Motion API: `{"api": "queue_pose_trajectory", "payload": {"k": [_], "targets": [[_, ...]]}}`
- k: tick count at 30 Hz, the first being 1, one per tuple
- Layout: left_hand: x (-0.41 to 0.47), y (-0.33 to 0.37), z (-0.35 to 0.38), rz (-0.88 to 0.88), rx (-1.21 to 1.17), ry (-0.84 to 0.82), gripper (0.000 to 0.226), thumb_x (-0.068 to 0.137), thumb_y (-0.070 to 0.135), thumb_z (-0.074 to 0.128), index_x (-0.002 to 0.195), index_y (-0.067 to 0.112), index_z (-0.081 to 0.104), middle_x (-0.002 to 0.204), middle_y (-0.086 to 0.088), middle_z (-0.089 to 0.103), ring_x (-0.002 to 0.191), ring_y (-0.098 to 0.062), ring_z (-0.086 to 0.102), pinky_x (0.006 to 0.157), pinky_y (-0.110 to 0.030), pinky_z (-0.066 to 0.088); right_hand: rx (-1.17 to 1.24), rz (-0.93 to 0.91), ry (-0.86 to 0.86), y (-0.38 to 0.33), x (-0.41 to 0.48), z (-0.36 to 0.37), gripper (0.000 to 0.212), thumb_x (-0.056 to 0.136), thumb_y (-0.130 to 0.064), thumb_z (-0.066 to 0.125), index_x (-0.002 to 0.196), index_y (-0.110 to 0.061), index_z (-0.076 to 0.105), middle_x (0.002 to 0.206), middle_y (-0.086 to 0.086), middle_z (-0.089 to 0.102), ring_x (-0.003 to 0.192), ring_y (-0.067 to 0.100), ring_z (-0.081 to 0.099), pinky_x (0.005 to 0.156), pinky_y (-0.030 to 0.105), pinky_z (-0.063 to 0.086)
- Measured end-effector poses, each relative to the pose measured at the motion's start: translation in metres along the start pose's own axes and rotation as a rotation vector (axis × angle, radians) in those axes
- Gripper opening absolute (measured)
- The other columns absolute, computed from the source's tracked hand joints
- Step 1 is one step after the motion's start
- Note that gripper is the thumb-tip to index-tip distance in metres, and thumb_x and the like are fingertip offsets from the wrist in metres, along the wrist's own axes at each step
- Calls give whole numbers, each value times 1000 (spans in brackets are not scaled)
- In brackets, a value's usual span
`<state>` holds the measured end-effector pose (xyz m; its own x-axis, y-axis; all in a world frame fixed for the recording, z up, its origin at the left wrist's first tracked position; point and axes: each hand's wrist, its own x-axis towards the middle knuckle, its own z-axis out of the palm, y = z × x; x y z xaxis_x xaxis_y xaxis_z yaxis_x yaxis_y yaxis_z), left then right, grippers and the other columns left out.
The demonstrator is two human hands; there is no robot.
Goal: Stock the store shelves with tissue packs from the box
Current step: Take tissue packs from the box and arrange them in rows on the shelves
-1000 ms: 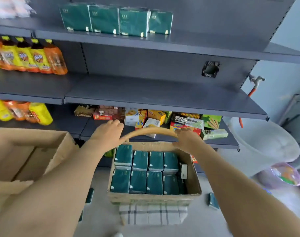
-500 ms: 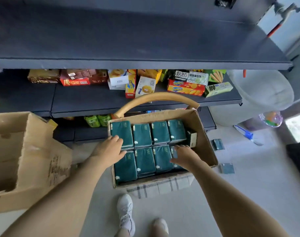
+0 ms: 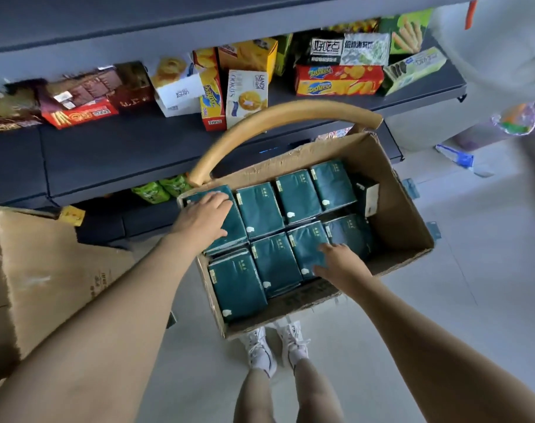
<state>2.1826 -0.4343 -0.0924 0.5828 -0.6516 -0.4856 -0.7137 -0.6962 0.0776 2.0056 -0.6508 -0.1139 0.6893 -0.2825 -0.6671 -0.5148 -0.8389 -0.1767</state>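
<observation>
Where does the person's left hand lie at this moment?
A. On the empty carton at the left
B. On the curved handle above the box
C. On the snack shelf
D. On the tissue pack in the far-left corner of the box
D: the left hand lies flat on the green tissue pack in the far-left corner of the box, below the handle.
</observation>
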Motion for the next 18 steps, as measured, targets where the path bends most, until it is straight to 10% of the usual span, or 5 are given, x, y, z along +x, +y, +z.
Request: {"api": "queue_pose_trajectory", "payload": {"k": [4, 18], "targets": [[26, -7, -9, 178, 229, -79, 86, 79, 45, 69, 148, 17, 26, 156, -3, 19, 145, -22, 12, 118, -35, 6, 33, -9, -3, 0, 12, 8, 46, 89, -37, 60, 125, -11, 49, 117, 10, 59, 114, 27, 48, 81, 32, 42], [31, -7, -62, 307, 429, -60, 64, 75, 68, 58, 119, 21, 53, 120, 3, 50, 120, -19, 39, 101, -35, 27, 168, -6, -32, -3, 2, 13, 49, 88, -40, 62, 126, -10, 52, 123, 8, 58, 114, 24, 50, 91, 31, 42]]}}
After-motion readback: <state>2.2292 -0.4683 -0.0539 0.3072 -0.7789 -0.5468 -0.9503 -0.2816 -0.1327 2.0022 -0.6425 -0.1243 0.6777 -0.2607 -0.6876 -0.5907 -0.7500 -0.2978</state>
